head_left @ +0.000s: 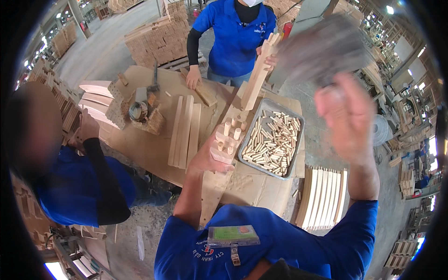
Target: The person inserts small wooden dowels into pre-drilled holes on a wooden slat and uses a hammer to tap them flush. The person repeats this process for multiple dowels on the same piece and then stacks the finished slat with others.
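— Hands first: what do they hold?

— I see my left hand (pixel 215 156) clenched on a long wooden piece (pixel 223 154) with short dowels (pixel 230 132) standing in it, just left of the metal tray (pixel 248 132). My right hand (pixel 344 119) is raised right of the tray, gripping a blurred grey tool (pixel 322 49).

— And around the tray?

— Loose dowel pins (pixel 274 141) fill it. Flat slats (pixel 185 130) lie left of it on the cardboard-covered table (pixel 149 149). Beyond it, a co-worker's hand (pixel 270 58) holds an upright notched piece (pixel 256 77); another person's hand (pixel 87 126) is at the table's far left edge
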{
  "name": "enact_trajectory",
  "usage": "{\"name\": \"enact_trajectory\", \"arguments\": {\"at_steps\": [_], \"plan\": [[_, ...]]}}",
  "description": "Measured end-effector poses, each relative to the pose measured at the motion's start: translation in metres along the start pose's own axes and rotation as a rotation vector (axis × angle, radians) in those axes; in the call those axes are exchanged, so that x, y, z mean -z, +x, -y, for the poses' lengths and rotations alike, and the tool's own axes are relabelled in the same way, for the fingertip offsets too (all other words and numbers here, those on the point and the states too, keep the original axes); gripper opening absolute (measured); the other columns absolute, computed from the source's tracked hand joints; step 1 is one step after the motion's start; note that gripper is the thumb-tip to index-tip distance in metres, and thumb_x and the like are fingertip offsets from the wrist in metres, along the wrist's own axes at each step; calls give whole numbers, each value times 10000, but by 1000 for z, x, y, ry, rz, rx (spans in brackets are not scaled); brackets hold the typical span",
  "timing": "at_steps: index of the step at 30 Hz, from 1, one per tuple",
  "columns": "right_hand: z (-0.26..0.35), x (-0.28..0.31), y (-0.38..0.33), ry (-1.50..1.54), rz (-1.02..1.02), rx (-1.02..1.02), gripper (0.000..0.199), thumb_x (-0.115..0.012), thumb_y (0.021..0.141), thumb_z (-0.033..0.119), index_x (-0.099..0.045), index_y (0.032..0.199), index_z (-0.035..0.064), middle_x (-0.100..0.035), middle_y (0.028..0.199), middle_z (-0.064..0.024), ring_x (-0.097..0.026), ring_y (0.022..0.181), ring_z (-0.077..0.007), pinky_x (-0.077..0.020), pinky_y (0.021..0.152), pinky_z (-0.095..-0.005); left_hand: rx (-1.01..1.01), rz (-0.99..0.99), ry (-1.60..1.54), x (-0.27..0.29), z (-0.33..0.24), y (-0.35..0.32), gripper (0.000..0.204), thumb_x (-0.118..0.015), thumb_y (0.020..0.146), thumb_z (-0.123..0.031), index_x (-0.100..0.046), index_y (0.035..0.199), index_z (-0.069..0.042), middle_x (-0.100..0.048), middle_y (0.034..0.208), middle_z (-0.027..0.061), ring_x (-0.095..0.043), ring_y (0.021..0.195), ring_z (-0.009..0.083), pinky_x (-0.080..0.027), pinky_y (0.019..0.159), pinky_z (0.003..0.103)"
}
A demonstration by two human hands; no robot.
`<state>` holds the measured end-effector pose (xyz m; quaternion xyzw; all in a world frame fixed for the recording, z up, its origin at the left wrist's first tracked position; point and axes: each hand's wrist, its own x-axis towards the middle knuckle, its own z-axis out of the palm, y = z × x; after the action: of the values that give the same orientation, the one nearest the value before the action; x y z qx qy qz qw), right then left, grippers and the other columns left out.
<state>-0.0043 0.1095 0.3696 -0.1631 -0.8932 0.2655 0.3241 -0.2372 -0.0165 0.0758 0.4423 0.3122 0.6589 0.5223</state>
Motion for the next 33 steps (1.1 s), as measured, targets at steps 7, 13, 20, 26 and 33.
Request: {"name": "enact_trajectory", "arguments": {"at_steps": [7, 13, 20, 26, 33], "plan": [[-53, -62, -30, -386, 297, 115, 250, -654, 1050, 249, -653, 1188, 40, -637, 790, -183, -650, 671, -353, -490, 617, -427, 38, 1, 66, -5, -5, 4, 1230, -978, 552, -182, -332, 1588, -34, -519, 1433, 44, -479, 1333, 158, -406, 1112, 349], [-24, -18, -12, -215, 191, -51, 240, -665, 1039, 205, -662, 1220, 47, -653, 790, -169, -668, 680, -274, -523, 632, -392, -31, -34, 96, -4, -5, 2, 1214, -967, 557, -189, -345, 1588, -35, -524, 1445, 52, -489, 1335, 167, -404, 1119, 352], [-27, -24, -9, -39, -57, 405, 248, -648, 1057, 209, -653, 1266, 76, -664, 774, -146, -663, 665, -223, -528, 614, -335, -27, -12, 123, -5, -5, 6, 1211, -966, 557, -188, -356, 1592, -35, -537, 1445, 55, -505, 1334, 167, -407, 1127, 362], [-16, -32, -6, -169, 355, -40, 206, -632, 1065, 216, -692, 1082, 20, -662, 769, -123, -685, 694, -254, -526, 611, -388, 4, -58, 117, -8, -14, 5, 1177, -963, 552, -167, -385, 1570, -47, -557, 1401, 46, -514, 1309, 160, -403, 1120, 346], [20, 21, 9, 390, -201, 122, 399, -463, 1134, 333, -557, 835, 86, -455, 626, 25, -427, 515, -76, -330, 488, -251, 13, -59, 164, -11, -12, 4, 1148, -950, 554, -140, -400, 1559, -59, -559, 1388, 41, -514, 1304, 159, -397, 1119, 333]]}}
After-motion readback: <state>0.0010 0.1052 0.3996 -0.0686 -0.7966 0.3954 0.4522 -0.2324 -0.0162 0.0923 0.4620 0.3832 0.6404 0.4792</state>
